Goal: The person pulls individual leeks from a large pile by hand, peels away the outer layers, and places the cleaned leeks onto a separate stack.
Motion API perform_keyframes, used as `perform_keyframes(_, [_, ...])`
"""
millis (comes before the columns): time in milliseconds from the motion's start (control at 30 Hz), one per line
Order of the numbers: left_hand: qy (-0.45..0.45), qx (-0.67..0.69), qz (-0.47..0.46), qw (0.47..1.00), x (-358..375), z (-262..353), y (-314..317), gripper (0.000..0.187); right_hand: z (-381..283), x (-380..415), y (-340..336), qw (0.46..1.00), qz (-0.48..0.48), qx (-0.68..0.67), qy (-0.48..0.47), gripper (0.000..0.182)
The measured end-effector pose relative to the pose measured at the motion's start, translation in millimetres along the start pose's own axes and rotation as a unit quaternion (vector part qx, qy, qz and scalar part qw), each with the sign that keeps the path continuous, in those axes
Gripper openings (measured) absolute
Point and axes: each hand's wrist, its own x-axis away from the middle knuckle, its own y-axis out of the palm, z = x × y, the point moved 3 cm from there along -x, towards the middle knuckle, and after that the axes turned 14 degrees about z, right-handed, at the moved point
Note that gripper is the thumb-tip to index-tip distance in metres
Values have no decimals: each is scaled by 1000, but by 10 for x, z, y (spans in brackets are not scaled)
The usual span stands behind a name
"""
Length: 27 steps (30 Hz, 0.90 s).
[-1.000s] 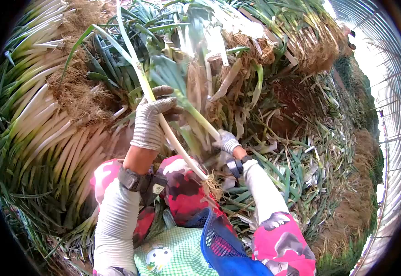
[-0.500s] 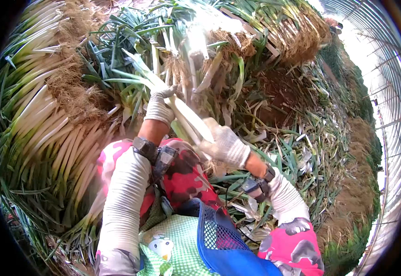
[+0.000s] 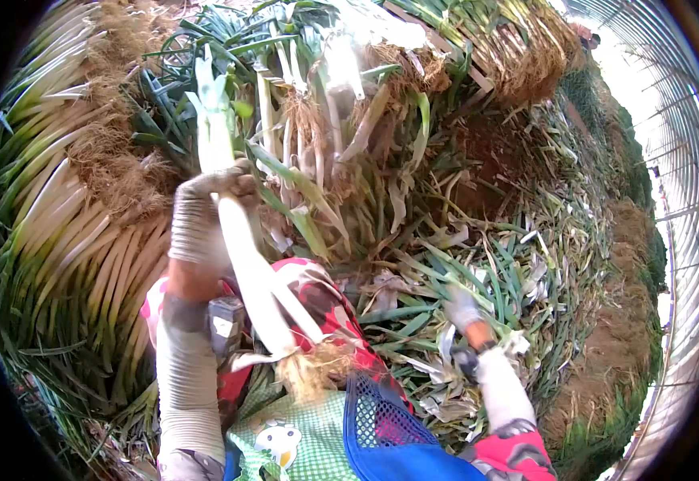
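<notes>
Two white-stalked leeks (image 3: 249,268) are gripped by my left hand (image 3: 214,200), whose gloved fingers wrap round them just below the green leaves. Their brown roots (image 3: 309,370) hang over the green checked apron (image 3: 317,433). Off to the right, my right hand (image 3: 463,309) is over stripped leaves and peelings (image 3: 502,280), well apart from the held leeks. Motion smears its gloved fingers, so their pose and anything in them are unclear.
A long row of leeks (image 3: 101,264) with roots inward lies at the left. More leeks (image 3: 526,48) are piled at the top right, and others stand in a heap (image 3: 293,120) ahead. A ribbed greenhouse wall (image 3: 694,232) curves along the right.
My left hand has moved left and turned the leeks more upright, roots toward me. My right hand has come off the stalks and moved right and down toward the peelings.
</notes>
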Motion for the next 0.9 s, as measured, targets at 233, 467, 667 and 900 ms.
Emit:
perform_keyframes(233, [136, -62, 104, 983, -96, 578, -255, 30, -3201, -1615, -159, 918, 268, -148, -252, 61])
perform_keyframes(467, [172, -103, 182, 963, 141, 588, -214, 28, -3561, -2172, -46, 982, 58, -82, -157, 58])
perform_keyframes(667, [165, -146, 172, 960, 104, 671, -317, 26, -1265, -816, 455, 977, 10, 1, -212, 47])
perform_keyframes(900, [250, -37, 10, 967, 23, 606, 57, 52, -566, -873, -19, 981, -184, 61, -4, 51])
